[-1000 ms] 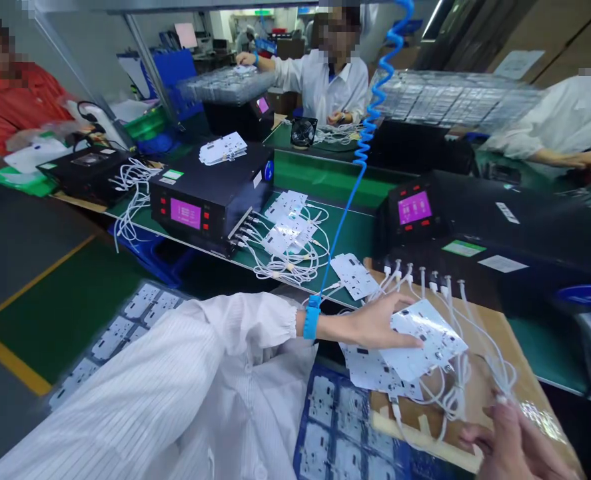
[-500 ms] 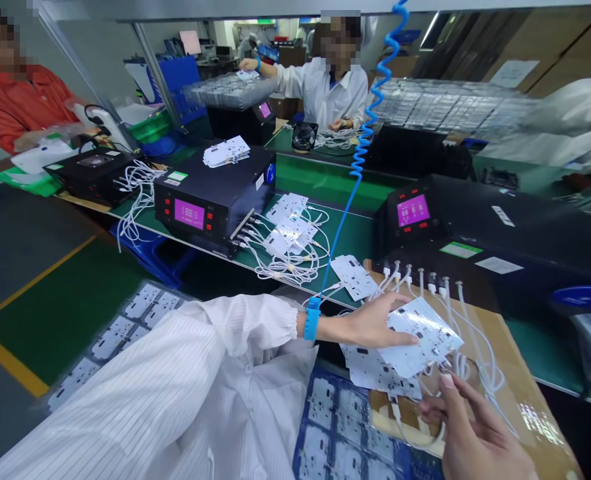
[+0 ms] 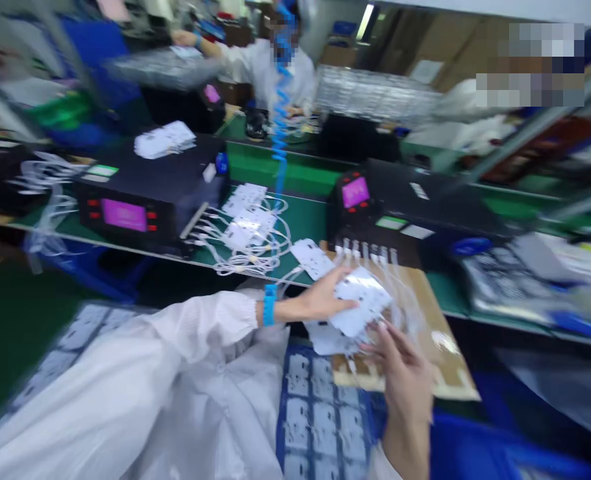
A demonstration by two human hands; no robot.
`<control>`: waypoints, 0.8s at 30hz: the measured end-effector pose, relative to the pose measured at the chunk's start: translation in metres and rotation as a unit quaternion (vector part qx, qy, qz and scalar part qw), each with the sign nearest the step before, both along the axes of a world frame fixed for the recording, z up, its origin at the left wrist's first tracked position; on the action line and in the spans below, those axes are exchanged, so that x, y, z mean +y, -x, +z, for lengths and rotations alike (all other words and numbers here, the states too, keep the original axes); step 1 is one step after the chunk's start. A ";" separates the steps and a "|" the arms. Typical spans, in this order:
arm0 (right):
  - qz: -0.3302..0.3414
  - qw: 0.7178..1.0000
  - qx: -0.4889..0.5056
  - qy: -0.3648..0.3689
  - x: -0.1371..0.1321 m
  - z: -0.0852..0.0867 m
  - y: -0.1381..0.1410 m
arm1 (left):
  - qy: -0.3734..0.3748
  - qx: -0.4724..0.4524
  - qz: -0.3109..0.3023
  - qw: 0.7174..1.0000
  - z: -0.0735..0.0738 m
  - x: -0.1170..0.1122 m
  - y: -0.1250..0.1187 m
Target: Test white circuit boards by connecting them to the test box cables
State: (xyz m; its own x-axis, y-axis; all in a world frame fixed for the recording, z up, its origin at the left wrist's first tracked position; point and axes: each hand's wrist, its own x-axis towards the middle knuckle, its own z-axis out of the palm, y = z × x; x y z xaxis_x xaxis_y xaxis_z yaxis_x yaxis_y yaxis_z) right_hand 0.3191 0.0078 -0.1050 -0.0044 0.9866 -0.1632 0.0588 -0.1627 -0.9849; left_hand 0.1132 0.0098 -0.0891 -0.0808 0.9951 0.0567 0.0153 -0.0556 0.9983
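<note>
A white circuit board [image 3: 368, 290] is held tilted in my left hand [image 3: 325, 298], with the thumb on its face and the fingers behind its upper edge. At the board's lower right corner, my right hand [image 3: 405, 367] has its thumb and fingers pinched together on what looks like a cable plug, though blur hides its details. Under the held board is another white board [image 3: 325, 337], partly covered. One more board [image 3: 311, 259] lies on the bench just beyond my left hand. A blue band [image 3: 270, 305] circles my left wrist.
Black testers with pink screens [image 3: 125, 215] [image 3: 355, 192] stand on the green bench. White cables [image 3: 248, 263] and boards lie between them. Below my hands are a cardboard sheet [image 3: 440, 340] and a blue tray of boards [image 3: 281, 413]. A blue coiled cord [image 3: 281, 113] hangs ahead; co-workers sit beyond.
The view has swung right, so the bench and both hands appear further left. My left hand still holds the board, and my right fingers remain at its lower corner.
</note>
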 end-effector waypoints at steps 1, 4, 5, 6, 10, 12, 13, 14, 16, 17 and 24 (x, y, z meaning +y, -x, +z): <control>0.017 1.000 0.004 0.005 0.001 0.001 0.000 | 0.008 0.006 0.005 1.000 0.002 -0.001 0.001; 0.042 0.999 0.016 0.015 0.005 0.001 0.000 | 0.032 0.026 -0.002 0.999 0.003 0.000 0.006; 0.045 0.999 0.018 0.015 0.006 0.001 0.000 | 0.042 0.031 -0.007 0.999 0.004 0.000 0.007; 0.046 0.999 0.018 0.014 0.006 0.001 0.000 | 0.051 0.035 -0.010 0.998 0.004 0.000 0.007; 0.045 0.999 0.015 0.012 0.004 0.001 -0.001 | 0.060 0.049 -0.011 0.997 0.008 -0.002 0.005; 0.043 0.999 0.011 0.012 0.004 0.000 -0.002 | 0.056 0.055 -0.011 0.997 0.009 -0.001 0.005; 0.045 0.999 0.008 0.013 0.005 0.000 -0.002 | 0.051 0.058 -0.015 0.997 0.009 0.000 0.006; 0.049 0.999 0.005 0.014 0.006 -0.001 -0.003 | 0.044 0.060 -0.019 0.997 0.008 0.001 0.007; 0.061 0.998 -0.003 0.015 0.008 -0.003 -0.006 | 0.026 0.066 -0.031 0.997 0.006 0.003 0.010; 0.072 0.997 -0.008 0.016 0.009 -0.004 -0.008 | 0.018 0.068 -0.035 0.997 0.004 0.004 0.011; 0.111 0.987 -0.111 0.045 0.013 -0.006 -0.028 | -0.023 0.118 -0.083 0.989 0.001 0.005 0.011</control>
